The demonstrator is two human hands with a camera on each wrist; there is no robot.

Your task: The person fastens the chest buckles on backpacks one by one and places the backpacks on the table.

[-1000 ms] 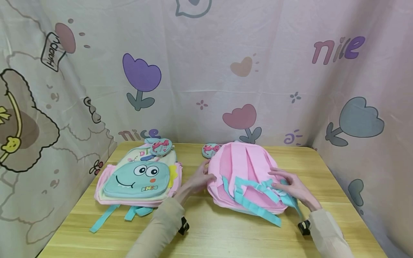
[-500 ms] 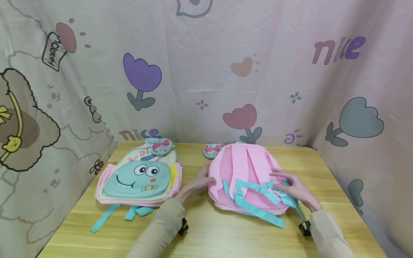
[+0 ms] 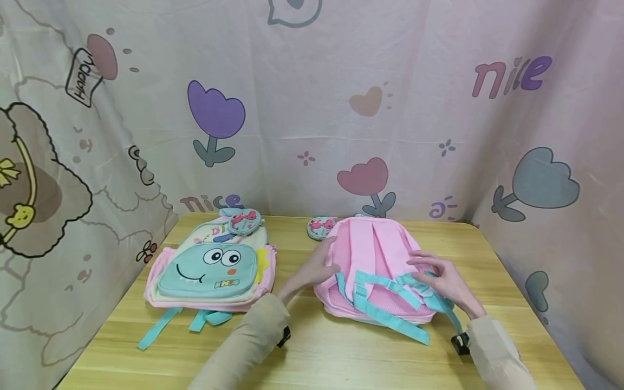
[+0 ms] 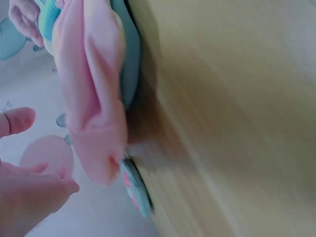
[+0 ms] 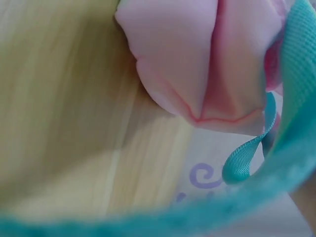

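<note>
Flanking a domed pink backpack (image 3: 371, 253), the left hand (image 3: 317, 266) splays; whether the right hand (image 3: 449, 280) grips ribbed straps (image 5: 300, 79) is unclear.

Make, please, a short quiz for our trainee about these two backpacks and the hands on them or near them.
1. Choose: which side does the pink backpack turn to the head camera? A) front B) back C) bottom
2. True or false: the other backpack shows a smiling face.
3. Which hand is nearer to the round ornament by the pink backpack?

Key: 1: B. 2: True. 3: The left hand.
</note>
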